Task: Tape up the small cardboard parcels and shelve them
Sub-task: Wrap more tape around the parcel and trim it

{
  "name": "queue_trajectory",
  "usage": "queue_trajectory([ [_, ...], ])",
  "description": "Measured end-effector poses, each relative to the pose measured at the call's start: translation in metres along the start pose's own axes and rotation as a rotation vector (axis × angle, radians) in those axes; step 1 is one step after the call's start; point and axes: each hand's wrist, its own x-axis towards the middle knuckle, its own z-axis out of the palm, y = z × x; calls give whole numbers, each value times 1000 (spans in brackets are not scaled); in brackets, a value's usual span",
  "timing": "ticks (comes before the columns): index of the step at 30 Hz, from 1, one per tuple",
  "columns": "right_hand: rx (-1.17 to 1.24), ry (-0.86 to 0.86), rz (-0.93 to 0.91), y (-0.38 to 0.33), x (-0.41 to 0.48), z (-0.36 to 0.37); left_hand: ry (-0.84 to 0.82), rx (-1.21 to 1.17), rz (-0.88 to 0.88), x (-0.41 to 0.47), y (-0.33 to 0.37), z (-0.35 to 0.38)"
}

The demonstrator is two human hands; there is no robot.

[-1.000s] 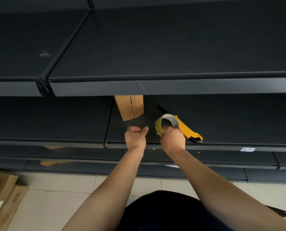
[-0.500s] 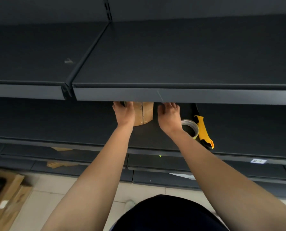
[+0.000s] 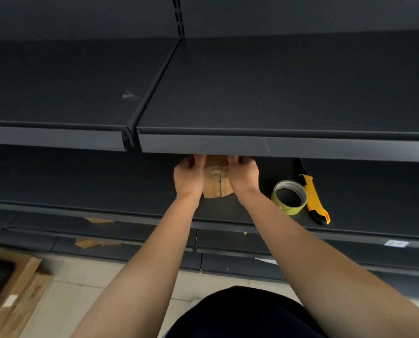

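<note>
Dark grey metal shelving unit (image 3: 276,93) fills frame, several tiers. Middle tier shelf (image 3: 105,186) carries everything relevant. Stacked flat cardboard sheets (image 3: 15,298) on pale tiled floor, well left of and below that shelf. Loose cardboard scraps (image 3: 91,241) on a lower tier, below-left of it.

Small brown cardboard parcel (image 3: 217,181) on the middle shelf, far end hidden under the front lip of the tier above; clear tape visible across its top seam. Left hand (image 3: 188,178) against parcel's left side, right hand (image 3: 243,176) against its right side, parcel clamped between them. Fingers of both hands curled over parcel's far edges, tips partly hidden under the upper lip; closed around parcel as far as visible.

Roll of clear tape with yellow-green core (image 3: 289,197) flat on the same shelf, right of parcel, apart from right hand. Yellow and black utility knife (image 3: 313,197) just right of the roll, touching or nearly so; cannot tell which.
</note>
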Motion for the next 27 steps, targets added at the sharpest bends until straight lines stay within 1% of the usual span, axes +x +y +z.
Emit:
queue_trajectory([
  [3, 34, -29, -1, 14, -9, -7, -22, 32, 81, -15, -7, -3],
  [6, 147, -45, 72, 19, -11, -17, -17, 63, 155, -30, -11, -1],
  [8, 309, -67, 221, 26, -10, -20, 8, 44, 216, -37, -12, 0],
  [10, 446, -101, 387, 39, -12, -23, -11, 32, 232, -41, -16, -1],
  [12, 493, -99, 466, 50, -15, -24, -11, 155, 212, -40, -24, -4],
  [13, 473, -75, 472, 54, -16, -25, 23, 270, 179, -37, -28, -5],
  [15, 325, 11, 427, 58, -15, -26, 113, 517, 54, -31, -33, -6],
  [17, 172, 69, 338, 57, -15, -27, 127, 627, -58, -27, -36, -4],
  [20, 58, -11, 218, 51, -18, -23, 109, 698, -113, -24, -42, 0],
  [22, -38, -80, 182, 51, -19, -20, 149, 673, -140, -20, -46, -2],
  [24, -169, -76, 187, 55, -19, -18, 181, 617, -184, -16, -49, -7],
  [27, -313, -27, 191, 61, -23, -14, 144, 589, -189, -13, -51, -10],
])
